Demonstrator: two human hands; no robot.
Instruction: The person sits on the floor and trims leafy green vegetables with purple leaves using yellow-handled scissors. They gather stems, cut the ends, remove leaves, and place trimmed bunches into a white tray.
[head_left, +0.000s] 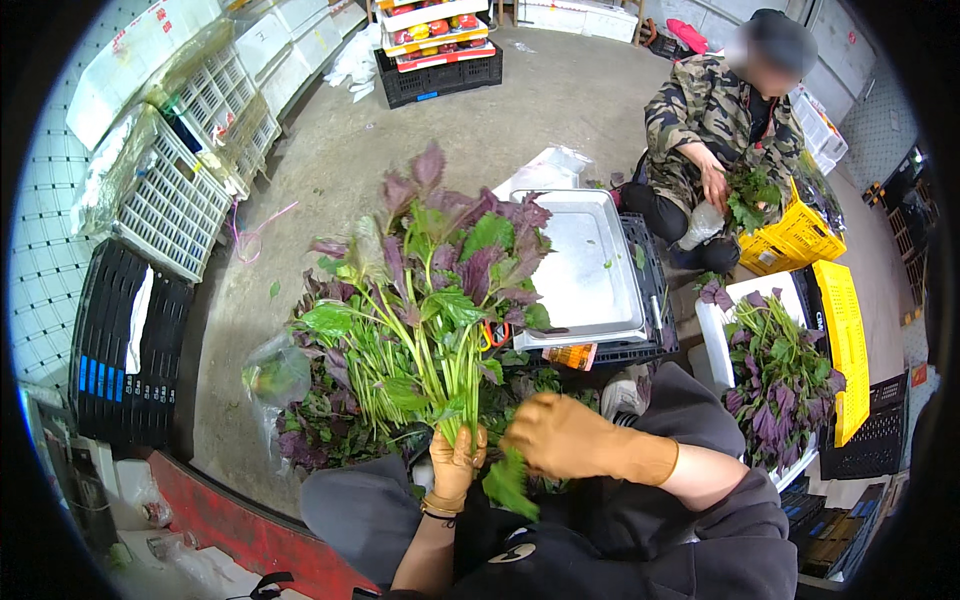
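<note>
My left hand (454, 466), in a tan rubber glove, grips the stem ends of a bunch of perilla (442, 300) with purple and green leaves. The bunch fans out away from me, leaves at the far end. Just right of the stems, my right hand (559, 439), gloved alike, is curled, with a loose green leaf (510, 486) hanging at its fingertips. Under and beyond the bunch lies a heap of more perilla (322, 435), partly hidden. Orange-handled scissors (496, 334) show behind the stems.
A metal tray (577, 262) rests on a black crate (652, 292). At right, a white foam box (795, 292) holds perilla beside a yellow crate (840, 345). A co-worker (727, 135) sits beyond, holding greens. Crates (176, 195) line the left; a red metal edge (240, 525) runs nearby.
</note>
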